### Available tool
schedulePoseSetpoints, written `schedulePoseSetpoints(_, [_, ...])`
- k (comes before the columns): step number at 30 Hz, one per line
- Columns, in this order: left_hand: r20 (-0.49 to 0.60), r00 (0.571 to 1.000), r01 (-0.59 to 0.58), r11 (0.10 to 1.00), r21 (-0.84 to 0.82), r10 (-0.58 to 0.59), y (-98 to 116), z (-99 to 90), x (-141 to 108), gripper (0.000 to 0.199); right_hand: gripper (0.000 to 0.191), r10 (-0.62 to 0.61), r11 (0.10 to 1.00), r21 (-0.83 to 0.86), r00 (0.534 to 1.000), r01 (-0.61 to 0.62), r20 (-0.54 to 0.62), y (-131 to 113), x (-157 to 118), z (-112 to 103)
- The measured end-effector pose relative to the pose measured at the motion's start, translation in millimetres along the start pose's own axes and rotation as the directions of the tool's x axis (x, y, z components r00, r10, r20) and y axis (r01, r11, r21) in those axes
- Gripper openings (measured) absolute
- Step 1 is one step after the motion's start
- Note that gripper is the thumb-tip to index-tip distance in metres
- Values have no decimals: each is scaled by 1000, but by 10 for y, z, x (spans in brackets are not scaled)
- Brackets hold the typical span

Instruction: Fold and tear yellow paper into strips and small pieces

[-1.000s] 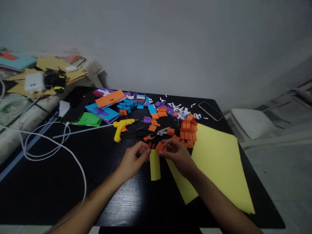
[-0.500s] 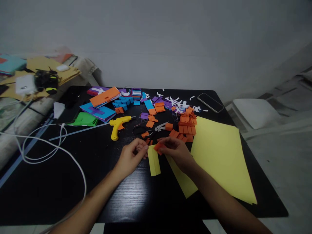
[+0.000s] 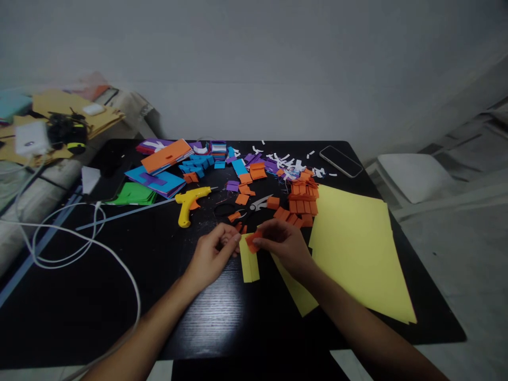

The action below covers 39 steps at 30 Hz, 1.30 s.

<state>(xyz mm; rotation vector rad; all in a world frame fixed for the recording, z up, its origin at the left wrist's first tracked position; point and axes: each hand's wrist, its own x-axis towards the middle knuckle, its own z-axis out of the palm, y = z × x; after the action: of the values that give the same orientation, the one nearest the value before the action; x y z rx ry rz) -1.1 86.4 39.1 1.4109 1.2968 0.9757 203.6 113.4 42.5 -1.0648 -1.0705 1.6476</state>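
Note:
Between thumb and fingers, my left hand pinches the top left corner of a creased yellow paper strip. A small orange paper piece is pinched in my right hand and lies over the strip's upper end. Whether the two papers touch I cannot tell. Just beyond my hands are scissors with open blades and pliers whose jaws are by a bit of orange paper. Several folded orange pieces are piled beyond my right hand.
Large yellow sheets cover the right side of the black table. A yellow glue gun lies left of the scissors. White paper scraps and a phone are at the back. A white cable loops on the left.
My right hand has moved the orange piece slightly left, further over the top of the yellow strip. My left hand keeps its pinch. The whole view has shifted a little.

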Motion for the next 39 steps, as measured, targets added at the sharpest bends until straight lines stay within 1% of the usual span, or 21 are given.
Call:
schedulePoseSetpoints(3, [-1,1000,-10,1000,-6,10,5,11,-2,21,28,-52,997,-55,999,51,-12,26,-1,15])
schedulePoseSetpoints(6, [11,1000,-23,1000,-14,23,15,21,-6,19,22,-87,979,-186,996,79,-34,57,0,12])
schedulePoseSetpoints(8, [25,999,-32,999,-21,33,24,25,-9,18,22,-99,963,-257,994,85,-42,68,-3,6])
schedulePoseSetpoints(10, [36,998,-41,999,-25,42,30,26,-11,17,24,-110,956,-277,993,93,-47,73,-5,3])
schedulePoseSetpoints(12, [36,998,-48,999,-26,49,30,24,-11,17,27,-102,966,-242,994,91,-36,78,-3,3])
schedulePoseSetpoints(15, [23,999,-48,999,-22,48,25,21,-10,17,32,-44,988,-150,999,44,5,91,2,8])
schedulePoseSetpoints(17, [18,999,-46,999,-28,46,25,21,-13,18,34,-20,992,-125,1000,21,13,102,5,13])
schedulePoseSetpoints(21, [27,998,-58,996,-63,59,34,25,-26,19,31,-41,989,-144,999,39,-9,123,-1,26])
schedulePoseSetpoints(27, [-8,991,-135,991,17,136,28,38,-15,21,30,-73,988,-135,997,69,-28,123,-9,48])
schedulePoseSetpoints(32, [-33,989,-143,989,-39,142,12,49,-17,18,28,-92,988,-131,995,86,-35,118,-10,58])
schedulePoseSetpoints(39, [-80,982,-173,983,-52,169,30,53,-22,14,26,-83,989,-126,995,76,-49,96,-40,62])
